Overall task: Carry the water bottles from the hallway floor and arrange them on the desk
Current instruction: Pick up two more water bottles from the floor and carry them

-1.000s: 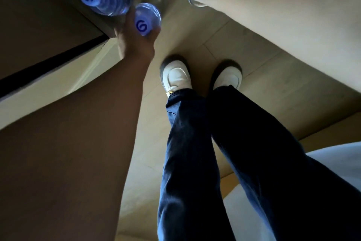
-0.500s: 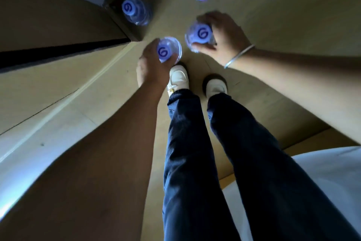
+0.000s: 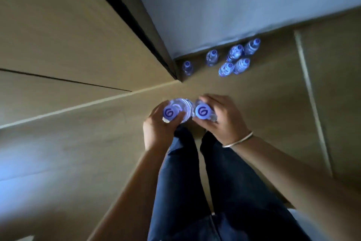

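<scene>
Indoor hallway: tan tiled floor, pale wall, wood-panelled door.

The 2 held bottles hide both feet; the left hand and right hand cover their bodies. The 6 floor bottles are blurred.

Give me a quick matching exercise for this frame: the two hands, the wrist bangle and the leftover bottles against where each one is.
Column one:
1. left hand
2. right hand
3. bangle
4. six bottles

Column two:
A. standing on the floor by the wall
B. round the right wrist
C. grips the left of two held bottles
D. grips the right of two held bottles

Pairs: 1-C, 2-D, 3-B, 4-A
</scene>
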